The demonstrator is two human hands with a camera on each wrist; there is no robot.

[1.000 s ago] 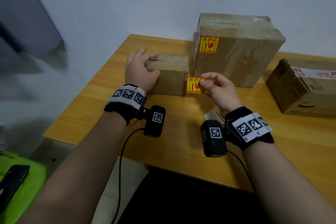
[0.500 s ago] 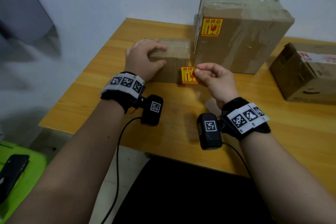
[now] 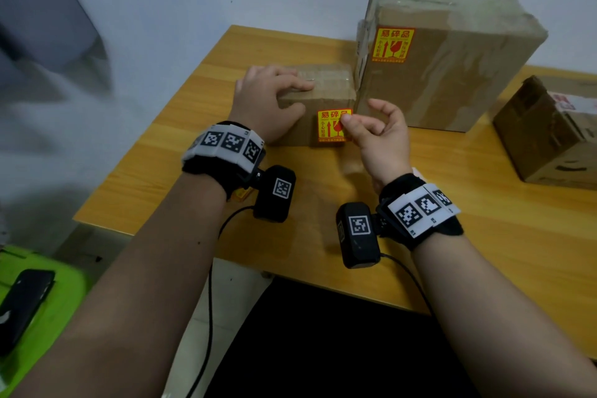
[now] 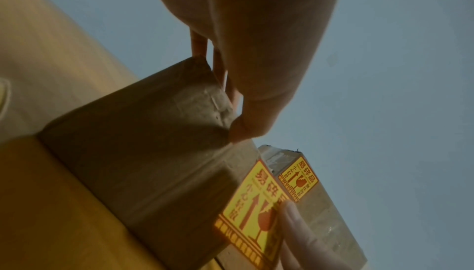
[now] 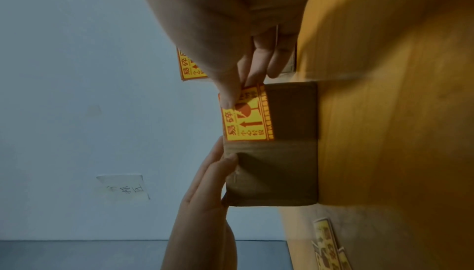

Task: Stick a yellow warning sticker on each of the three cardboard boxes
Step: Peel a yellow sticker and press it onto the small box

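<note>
A small cardboard box [image 3: 326, 87] stands on the wooden table [image 3: 484, 236]. My left hand [image 3: 269, 100] grips its left end, fingers over the top and thumb on the front. A yellow warning sticker [image 3: 331, 128] lies against the right part of its front face. My right hand [image 3: 378, 136] pinches the sticker's upper right corner, thumb on its printed side. The wrist views show the same sticker [image 4: 252, 211] [image 5: 247, 118] on the small box [image 4: 143, 152] [image 5: 282, 169]. Behind stands a large box [image 3: 458, 68] bearing a sticker [image 3: 392, 43]. A third box [image 3: 549, 132] lies at the right.
A sheet of stickers [image 5: 330, 244] lies on the table near my right wrist. A paper label [image 5: 123, 187] is stuck on the wall behind. Left of the table a black phone [image 3: 22, 304] rests on a green surface [image 3: 58, 317]. Cables hang from both wrist cameras.
My right hand has carried the sticker from the small box's lower right corner up onto its front face. My left hand has stayed on the box.
</note>
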